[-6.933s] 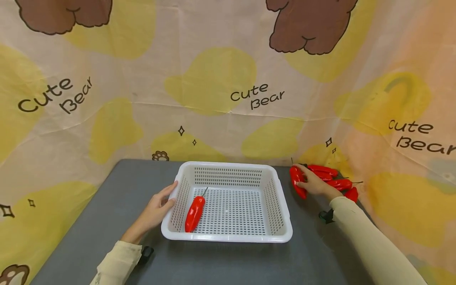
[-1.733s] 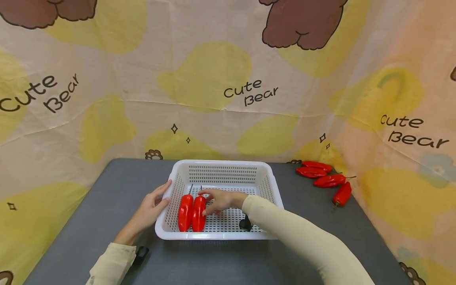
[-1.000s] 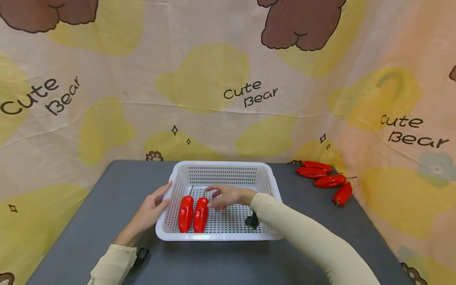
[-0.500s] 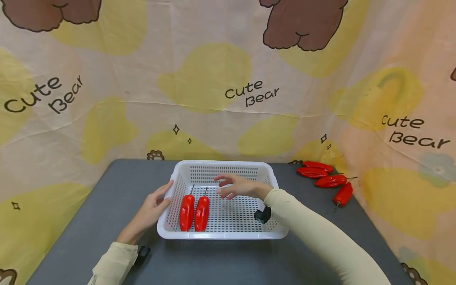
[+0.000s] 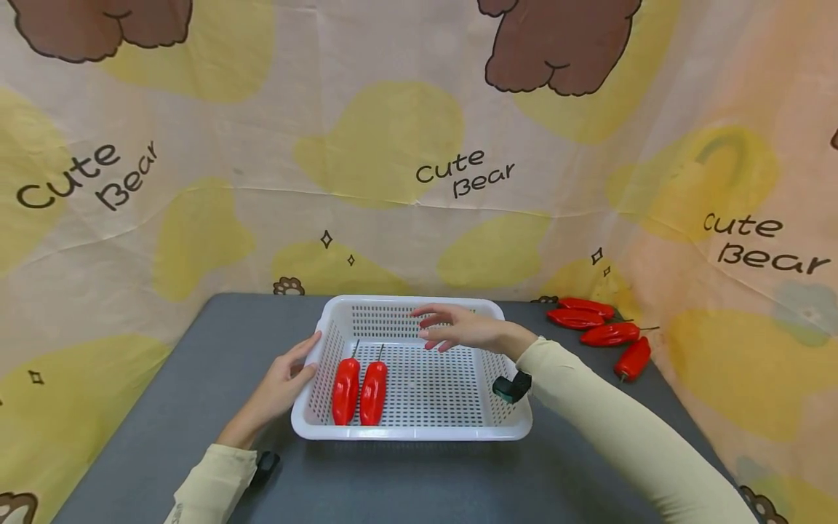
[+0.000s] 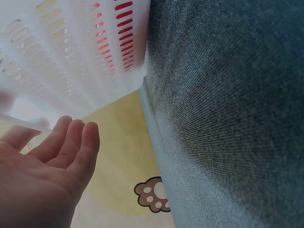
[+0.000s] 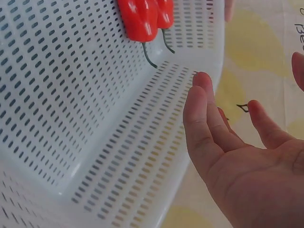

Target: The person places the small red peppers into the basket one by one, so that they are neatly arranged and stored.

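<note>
A white perforated plastic basket (image 5: 419,434) stands on the grey table. Two red chili peppers, the left one (image 5: 345,391) and the right one (image 5: 373,393), lie side by side at its left end, stems pointing to the far wall. My left hand (image 5: 278,382) holds the basket's left rim; in the left wrist view the fingers (image 6: 85,147) reach to the translucent edge. My right hand (image 5: 468,329) hovers over the basket's far right part, fingers spread, holding nothing. The right wrist view shows these fingers (image 7: 197,123) beside the far rim, away from the peppers.
Several more red chili peppers (image 5: 610,335) lie in a loose group at the table's back right. A printed cloth (image 5: 373,145) with bears and lettering hangs behind and to the sides, meeting the table (image 5: 399,487) at its back edge.
The right hand has brought a second chili pepper from the back-right group into the basket, let go of it, and moved up and to the right. The left hand stays at the rim.
</note>
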### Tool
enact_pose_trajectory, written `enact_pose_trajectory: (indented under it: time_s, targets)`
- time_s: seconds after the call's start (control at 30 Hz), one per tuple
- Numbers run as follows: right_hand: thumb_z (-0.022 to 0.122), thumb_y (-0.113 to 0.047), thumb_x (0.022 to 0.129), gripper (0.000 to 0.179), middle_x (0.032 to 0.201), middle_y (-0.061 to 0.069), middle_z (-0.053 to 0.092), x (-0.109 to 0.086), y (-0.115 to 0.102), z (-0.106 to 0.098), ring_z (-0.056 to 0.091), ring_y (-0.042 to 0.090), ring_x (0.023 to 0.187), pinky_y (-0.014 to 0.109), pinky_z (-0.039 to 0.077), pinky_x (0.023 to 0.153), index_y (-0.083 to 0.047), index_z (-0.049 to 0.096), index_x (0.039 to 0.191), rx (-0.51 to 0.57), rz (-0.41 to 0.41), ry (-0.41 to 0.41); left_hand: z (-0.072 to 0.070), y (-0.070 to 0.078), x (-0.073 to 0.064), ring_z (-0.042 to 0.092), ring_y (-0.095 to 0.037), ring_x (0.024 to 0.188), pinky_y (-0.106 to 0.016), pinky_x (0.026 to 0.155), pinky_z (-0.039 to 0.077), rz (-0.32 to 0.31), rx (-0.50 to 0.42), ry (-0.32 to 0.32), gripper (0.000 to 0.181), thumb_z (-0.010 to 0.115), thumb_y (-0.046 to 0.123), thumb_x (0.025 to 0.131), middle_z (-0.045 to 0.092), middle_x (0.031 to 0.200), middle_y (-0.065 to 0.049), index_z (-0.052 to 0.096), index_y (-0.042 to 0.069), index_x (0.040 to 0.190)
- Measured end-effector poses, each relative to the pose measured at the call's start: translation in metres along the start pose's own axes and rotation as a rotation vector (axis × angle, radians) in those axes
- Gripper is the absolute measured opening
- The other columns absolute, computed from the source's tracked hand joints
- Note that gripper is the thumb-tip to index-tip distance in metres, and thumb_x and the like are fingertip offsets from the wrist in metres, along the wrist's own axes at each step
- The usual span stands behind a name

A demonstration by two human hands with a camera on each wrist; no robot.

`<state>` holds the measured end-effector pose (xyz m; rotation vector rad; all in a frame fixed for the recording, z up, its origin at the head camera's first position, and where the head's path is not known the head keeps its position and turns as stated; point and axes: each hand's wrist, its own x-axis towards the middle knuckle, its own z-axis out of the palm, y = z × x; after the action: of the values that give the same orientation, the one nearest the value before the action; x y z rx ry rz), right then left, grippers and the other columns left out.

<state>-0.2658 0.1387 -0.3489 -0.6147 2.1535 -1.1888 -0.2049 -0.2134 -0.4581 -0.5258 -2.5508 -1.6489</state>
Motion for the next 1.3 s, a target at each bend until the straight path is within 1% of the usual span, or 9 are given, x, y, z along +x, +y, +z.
enact_pose_trajectory:
  time_s: [0.17, 0.27, 0.53, 0.63, 0.77, 0.9, 1.03, 1.17, 1.3]
  targets:
    - [0.058, -0.032, 0.101, 0.059, 0.155, 0.014, 0.046, -0.012, -0.001, -0.004, 0.066, 0.025, 0.117, 0.042, 0.057, 0.101, -0.021, 0.037, 0.155, -0.031, 0.001, 0.006, 0.0, -0.001, -0.003, 0.065, -0.053, 0.109, -0.036, 0.068, 0.065, -0.012, -0.004, -0.004, 0.06, 0.053, 0.003, 0.101, 0.034, 0.157, -0.033, 0.032, 0.001, 0.157]
    - [0.058, -0.033, 0.101, 0.058, 0.155, 0.013, 0.047, -0.019, 0.002, -0.007, 0.066, 0.024, 0.116, 0.042, 0.057, 0.101, -0.022, 0.038, 0.155, -0.051, 0.001, 0.015, 0.0, -0.001, -0.002, 0.065, -0.053, 0.109, -0.036, 0.068, 0.065, -0.015, -0.009, -0.004, 0.06, 0.053, 0.003, 0.101, 0.034, 0.157, -0.032, 0.032, 0.001, 0.157]
    - [0.054, -0.029, 0.102, 0.057, 0.156, 0.019, 0.044, -0.04, 0.015, -0.021, 0.065, 0.029, 0.119, 0.047, 0.056, 0.103, -0.016, 0.036, 0.155, -0.054, -0.04, 0.019, 0.001, 0.001, 0.003, 0.064, -0.052, 0.111, -0.039, 0.074, 0.065, 0.005, -0.009, -0.008, 0.057, 0.052, 0.0, 0.1, 0.035, 0.157, -0.033, 0.034, -0.003, 0.154]
    - [0.056, -0.033, 0.101, 0.061, 0.156, 0.018, 0.044, -0.047, 0.021, -0.025, 0.064, 0.027, 0.118, 0.048, 0.055, 0.103, -0.017, 0.036, 0.156, -0.048, -0.038, 0.03, 0.001, 0.002, 0.002, 0.064, -0.051, 0.113, -0.04, 0.076, 0.065, -0.002, -0.008, 0.0, 0.057, 0.054, 0.001, 0.1, 0.035, 0.157, -0.033, 0.035, -0.003, 0.154]
    - [0.061, -0.039, 0.098, 0.066, 0.157, 0.018, 0.043, -0.057, 0.026, -0.031, 0.065, 0.028, 0.12, 0.054, 0.052, 0.105, -0.017, 0.036, 0.156, -0.033, -0.039, 0.048, -0.001, 0.004, 0.0, 0.064, -0.05, 0.113, -0.039, 0.074, 0.065, -0.024, -0.008, -0.006, 0.058, 0.054, 0.004, 0.101, 0.034, 0.158, -0.031, 0.034, -0.001, 0.155]
    - [0.061, -0.037, 0.098, 0.066, 0.158, 0.019, 0.042, -0.067, 0.03, -0.038, 0.063, 0.03, 0.123, 0.059, 0.049, 0.108, -0.017, 0.035, 0.156, -0.022, -0.046, 0.064, -0.002, 0.005, -0.001, 0.064, -0.049, 0.113, -0.039, 0.074, 0.065, -0.03, -0.009, -0.004, 0.059, 0.054, 0.005, 0.101, 0.034, 0.158, -0.031, 0.034, 0.0, 0.156]
    - [0.06, -0.032, 0.1, 0.063, 0.158, 0.023, 0.04, -0.077, 0.036, -0.046, 0.061, 0.035, 0.126, 0.058, 0.05, 0.108, -0.014, 0.036, 0.156, -0.011, -0.047, 0.083, -0.002, 0.005, -0.002, 0.064, -0.05, 0.113, -0.039, 0.074, 0.065, -0.032, -0.003, -0.004, 0.059, 0.054, 0.005, 0.101, 0.034, 0.158, -0.031, 0.033, 0.0, 0.156]
    - [0.057, -0.026, 0.101, 0.061, 0.155, 0.024, 0.044, -0.087, 0.047, -0.054, 0.061, 0.04, 0.125, 0.054, 0.051, 0.107, -0.013, 0.035, 0.156, -0.002, -0.042, 0.111, -0.002, 0.004, -0.001, 0.065, -0.049, 0.111, -0.038, 0.072, 0.065, -0.023, -0.001, -0.004, 0.059, 0.054, 0.005, 0.101, 0.035, 0.158, -0.031, 0.033, 0.0, 0.156]
    - [0.055, -0.024, 0.102, 0.062, 0.153, 0.026, 0.045, -0.096, 0.059, -0.06, 0.062, 0.043, 0.124, 0.053, 0.053, 0.106, -0.01, 0.031, 0.157, 0.007, -0.037, 0.141, -0.002, 0.003, 0.0, 0.066, -0.049, 0.109, -0.037, 0.071, 0.065, -0.016, 0.004, -0.004, 0.059, 0.054, 0.005, 0.101, 0.035, 0.157, -0.032, 0.034, 0.0, 0.156]
